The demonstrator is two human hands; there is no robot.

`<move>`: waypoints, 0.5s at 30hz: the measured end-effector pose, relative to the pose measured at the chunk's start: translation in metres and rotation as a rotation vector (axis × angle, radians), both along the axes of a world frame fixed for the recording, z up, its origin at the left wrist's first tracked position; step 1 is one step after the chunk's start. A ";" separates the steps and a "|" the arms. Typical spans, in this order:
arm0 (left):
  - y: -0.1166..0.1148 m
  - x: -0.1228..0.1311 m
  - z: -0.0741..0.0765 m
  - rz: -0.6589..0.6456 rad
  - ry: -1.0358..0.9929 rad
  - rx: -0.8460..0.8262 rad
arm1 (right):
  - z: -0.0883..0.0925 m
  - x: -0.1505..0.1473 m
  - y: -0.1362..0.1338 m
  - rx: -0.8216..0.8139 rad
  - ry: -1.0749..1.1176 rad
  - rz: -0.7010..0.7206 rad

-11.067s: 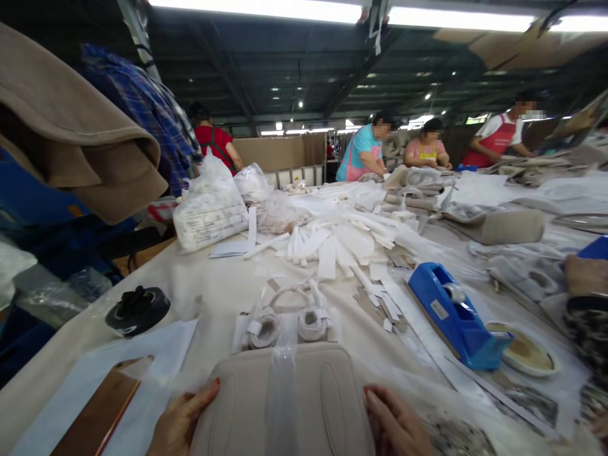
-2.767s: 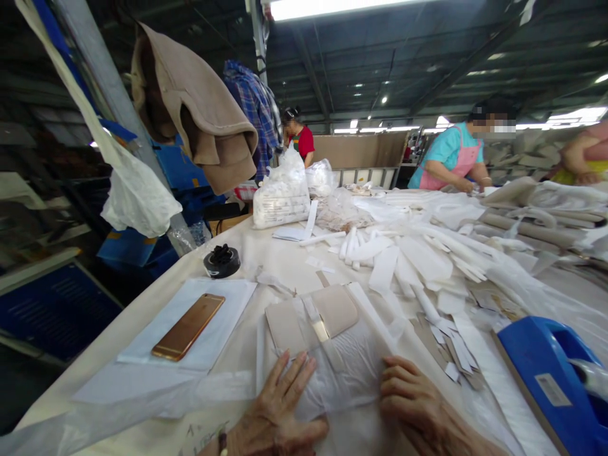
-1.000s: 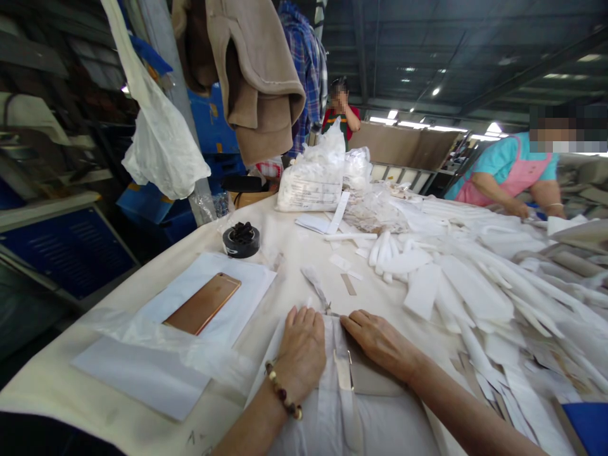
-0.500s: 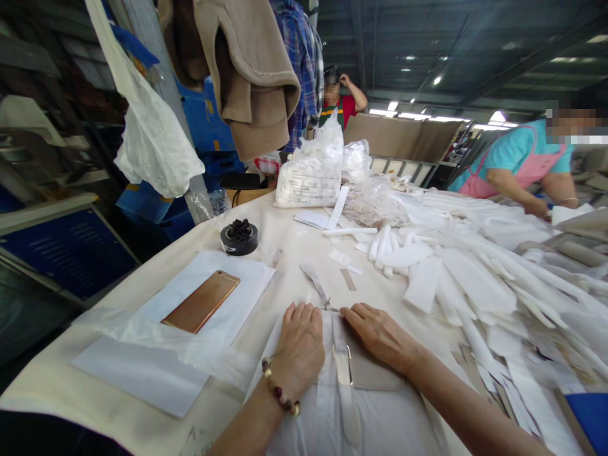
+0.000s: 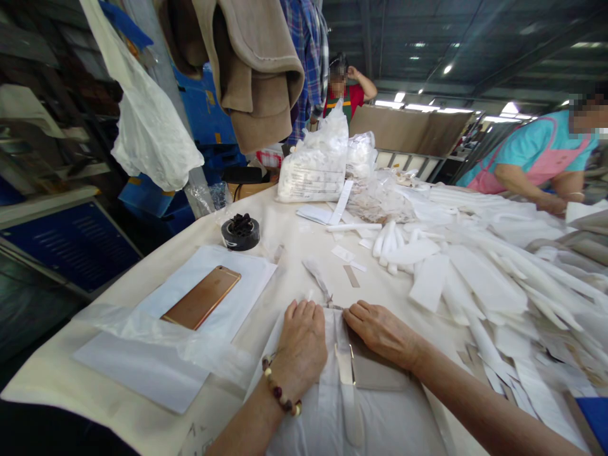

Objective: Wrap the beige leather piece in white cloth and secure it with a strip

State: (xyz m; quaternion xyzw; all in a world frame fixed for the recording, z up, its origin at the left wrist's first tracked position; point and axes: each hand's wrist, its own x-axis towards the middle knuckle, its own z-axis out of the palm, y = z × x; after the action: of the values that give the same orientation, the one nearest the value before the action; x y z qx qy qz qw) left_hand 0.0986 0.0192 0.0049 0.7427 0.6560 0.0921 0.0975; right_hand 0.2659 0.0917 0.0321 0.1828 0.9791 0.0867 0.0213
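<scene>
A flat grey-beige bag lies in front of me, partly covered with thin white wrapping. Down its middle runs a pale strap beside a narrow, shiny gold-toned metal piece. My left hand, with a bead bracelet at the wrist, is closed over the far edge, left of the strap. On the other side, my right hand has its fingers curled over the same edge. Both thumbs and the undersides of the fingers are hidden. Just beyond the hands lies a slim greyish pointed thing, its kind unclear.
To the left, a gold phone rests on white sheets, near a black tape roll. White strips pile up on the right. Behind stand a filled plastic bag and a co-worker in a pink apron.
The view has shifted slightly, so the background sits a little differently. Both hands keep their places on the bag's far edge.
</scene>
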 end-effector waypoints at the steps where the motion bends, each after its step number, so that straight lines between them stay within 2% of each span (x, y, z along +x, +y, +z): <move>1: 0.000 0.000 0.000 0.003 0.000 0.005 | -0.001 0.000 0.000 -0.002 0.012 -0.003; 15: -0.001 0.000 0.000 0.017 -0.011 0.024 | -0.005 0.008 0.001 -0.050 0.114 -0.064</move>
State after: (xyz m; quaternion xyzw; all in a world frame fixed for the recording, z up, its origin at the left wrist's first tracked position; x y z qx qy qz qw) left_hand 0.0986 0.0177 0.0051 0.7376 0.6607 0.1050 0.0916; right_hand 0.2738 0.0932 0.0268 0.2181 0.9742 0.0508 -0.0273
